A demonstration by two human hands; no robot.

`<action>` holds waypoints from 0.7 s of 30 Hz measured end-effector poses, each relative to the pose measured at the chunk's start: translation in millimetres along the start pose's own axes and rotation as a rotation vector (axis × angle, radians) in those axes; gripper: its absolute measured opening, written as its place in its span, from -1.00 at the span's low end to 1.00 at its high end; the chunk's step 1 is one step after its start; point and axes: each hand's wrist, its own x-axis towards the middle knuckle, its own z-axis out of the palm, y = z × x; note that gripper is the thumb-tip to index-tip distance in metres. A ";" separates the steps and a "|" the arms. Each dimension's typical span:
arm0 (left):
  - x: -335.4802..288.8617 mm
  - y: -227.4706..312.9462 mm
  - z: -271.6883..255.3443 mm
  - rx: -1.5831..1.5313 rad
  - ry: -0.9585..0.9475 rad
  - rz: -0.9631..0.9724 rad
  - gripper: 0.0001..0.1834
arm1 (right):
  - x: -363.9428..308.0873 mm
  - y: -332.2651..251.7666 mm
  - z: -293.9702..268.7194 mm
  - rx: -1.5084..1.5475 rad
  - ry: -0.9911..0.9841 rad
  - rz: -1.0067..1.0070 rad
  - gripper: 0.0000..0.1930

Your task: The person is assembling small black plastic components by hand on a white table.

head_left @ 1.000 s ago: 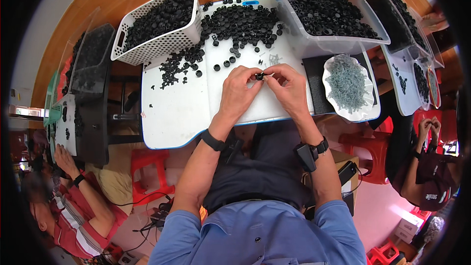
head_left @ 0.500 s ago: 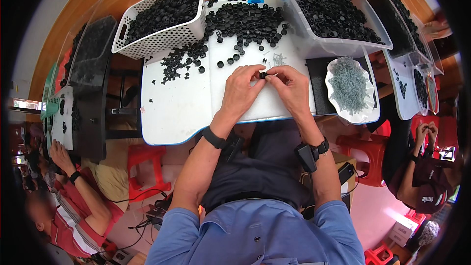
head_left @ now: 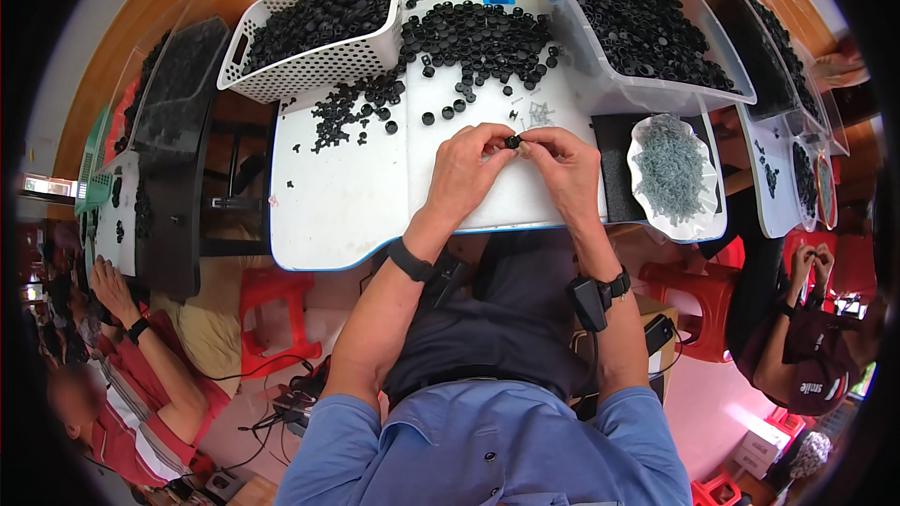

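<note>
Left fingers (head_left: 489, 134) and right fingers (head_left: 544, 136) pinch 1 black part (head_left: 513, 141); basket (head_left: 328, 67) and bin (head_left: 647, 94) hold black pieces (head_left: 323, 23), dish (head_left: 691, 228) grey bits (head_left: 670, 169).

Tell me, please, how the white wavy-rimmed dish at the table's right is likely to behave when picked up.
The dish may flex a little, as its wavy rim looks thin. The slim grey-green pieces heaped in it would probably spill if it tilted, since the pile reaches close to the rim.

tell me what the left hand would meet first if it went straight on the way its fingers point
The left hand would likely meet the right hand first, just past the small black part between them, though depth is unclear.
</note>
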 end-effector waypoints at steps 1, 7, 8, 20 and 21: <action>0.1 0.4 0.2 -0.005 0.004 -0.004 -0.72 | 0.1 -0.3 -0.1 -0.004 -0.002 0.001 -0.86; 0.1 1.2 -0.4 -0.006 -0.009 -0.008 -0.70 | -0.1 -4.2 -0.4 -0.022 -0.010 0.003 -0.87; 0.2 0.5 -0.5 0.001 -0.017 -0.006 -0.70 | 0.0 -4.1 -0.4 -0.020 -0.010 0.005 -0.87; 0.6 4.9 -1.8 -0.082 -0.069 -0.023 -0.75 | 2.4 -1.3 -0.7 0.007 -0.004 -0.031 -0.88; 0.8 5.6 -2.0 -0.084 -0.074 -0.027 -0.75 | 2.5 -1.3 -0.9 0.001 -0.003 -0.045 -0.88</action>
